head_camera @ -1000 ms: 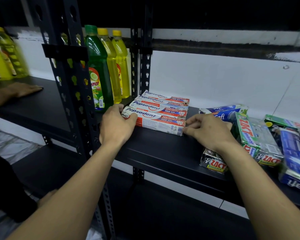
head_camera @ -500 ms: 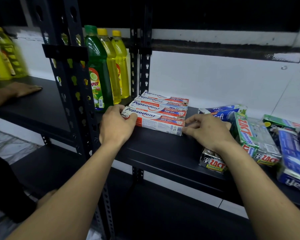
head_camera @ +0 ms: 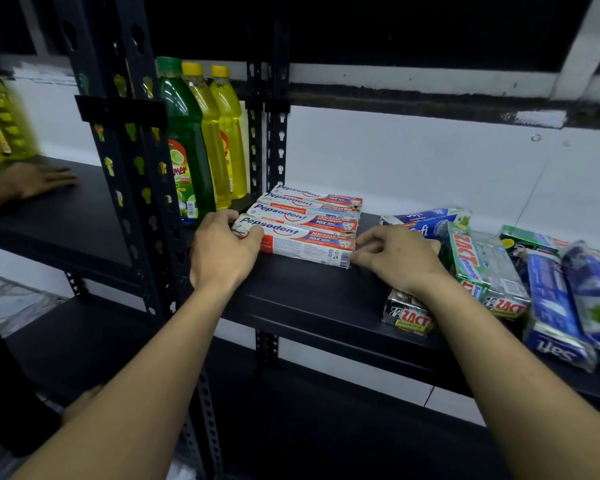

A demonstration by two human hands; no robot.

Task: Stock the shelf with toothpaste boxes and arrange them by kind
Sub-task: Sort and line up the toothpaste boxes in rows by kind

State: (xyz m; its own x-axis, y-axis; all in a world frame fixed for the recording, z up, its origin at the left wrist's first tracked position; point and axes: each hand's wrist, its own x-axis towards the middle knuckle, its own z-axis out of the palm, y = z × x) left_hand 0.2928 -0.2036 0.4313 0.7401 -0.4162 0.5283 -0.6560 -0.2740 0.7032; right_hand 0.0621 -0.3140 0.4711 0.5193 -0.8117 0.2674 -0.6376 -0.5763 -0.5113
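Several red-and-white Pepsodent boxes [head_camera: 305, 216] lie side by side in a row on the black shelf [head_camera: 302, 296]. My left hand [head_camera: 222, 251] grips the left end of the front Pepsodent box [head_camera: 302, 242], thumb on top. My right hand [head_camera: 399, 258] presses its fingertips against that box's right end. To the right lie green Zact boxes [head_camera: 475, 268], a silver Zact Smokers box [head_camera: 409, 315] at the shelf's front edge under my wrist, and blue boxes [head_camera: 555, 306], loosely piled.
Green and yellow dish-soap bottles [head_camera: 201, 140] stand behind the black slotted upright [head_camera: 132, 161] left of the Pepsodent row. Another person's hand [head_camera: 39, 178] rests on the neighbouring shelf at far left. A lower shelf [head_camera: 326, 427] runs below.
Both hands stay on the ends of the front Pepsodent box; nothing has visibly moved apart from a slight camera shift.
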